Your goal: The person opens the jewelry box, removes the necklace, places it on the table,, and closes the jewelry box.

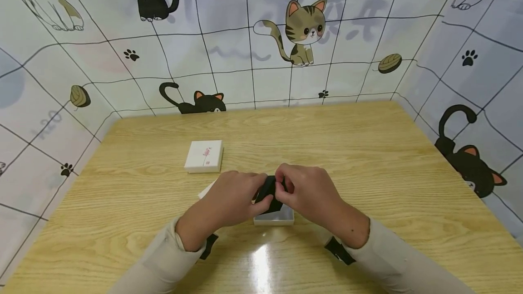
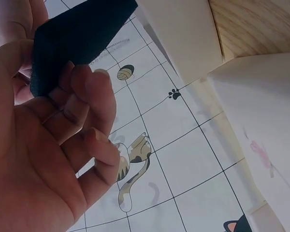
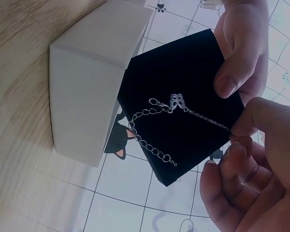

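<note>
A black jewelry pad (image 3: 188,67) is tilted up between the two hands, just over an open white box (image 1: 274,221). My left hand (image 1: 233,196) grips this pad, its thumb lying on the face in the right wrist view. Across the black face runs a silver chain (image 3: 177,102) with a small openwork charm, a clasp and a loose end of larger links. At the pad's edge, thumb and finger of my right hand (image 1: 308,189) pinch the thin part of the chain. The left wrist view shows only the pad's dark back (image 2: 77,43).
Farther back on the wooden table (image 1: 347,144) lies a white box (image 1: 203,157) with a pink flower print. Another white piece (image 1: 206,189) pokes out from behind the left hand. A cat-print cloth (image 1: 229,49) stands round the table's back and sides.
</note>
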Demonstrator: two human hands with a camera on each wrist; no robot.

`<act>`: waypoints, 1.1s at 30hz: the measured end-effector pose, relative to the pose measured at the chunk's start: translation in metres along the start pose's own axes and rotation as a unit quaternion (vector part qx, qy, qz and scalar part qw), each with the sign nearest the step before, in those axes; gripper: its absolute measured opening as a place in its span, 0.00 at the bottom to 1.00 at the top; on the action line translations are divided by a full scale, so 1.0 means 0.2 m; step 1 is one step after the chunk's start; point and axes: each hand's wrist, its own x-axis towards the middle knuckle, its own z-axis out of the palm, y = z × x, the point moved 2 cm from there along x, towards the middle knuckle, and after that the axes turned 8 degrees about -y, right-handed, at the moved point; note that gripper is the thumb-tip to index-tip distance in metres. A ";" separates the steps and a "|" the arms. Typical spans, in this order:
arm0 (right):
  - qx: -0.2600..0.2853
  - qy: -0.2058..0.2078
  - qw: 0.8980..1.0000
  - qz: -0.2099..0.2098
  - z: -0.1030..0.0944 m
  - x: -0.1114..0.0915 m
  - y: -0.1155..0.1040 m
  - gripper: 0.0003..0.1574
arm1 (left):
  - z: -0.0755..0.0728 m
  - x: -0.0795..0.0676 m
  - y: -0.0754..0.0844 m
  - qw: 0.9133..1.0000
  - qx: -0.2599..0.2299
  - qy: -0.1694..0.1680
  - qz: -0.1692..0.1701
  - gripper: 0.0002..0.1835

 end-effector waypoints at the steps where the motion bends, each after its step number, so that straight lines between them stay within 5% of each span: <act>1: 0.000 0.001 1.000 0.000 0.00 0.00 0.00 0.08 | 0.00 0.00 0.00 1.000 -0.002 -0.001 -0.001 0.15; 33: 0.021 -0.035 0.999 0.028 0.03 0.00 0.00 0.07 | 0.01 0.00 -0.01 0.999 0.033 0.003 0.020 0.14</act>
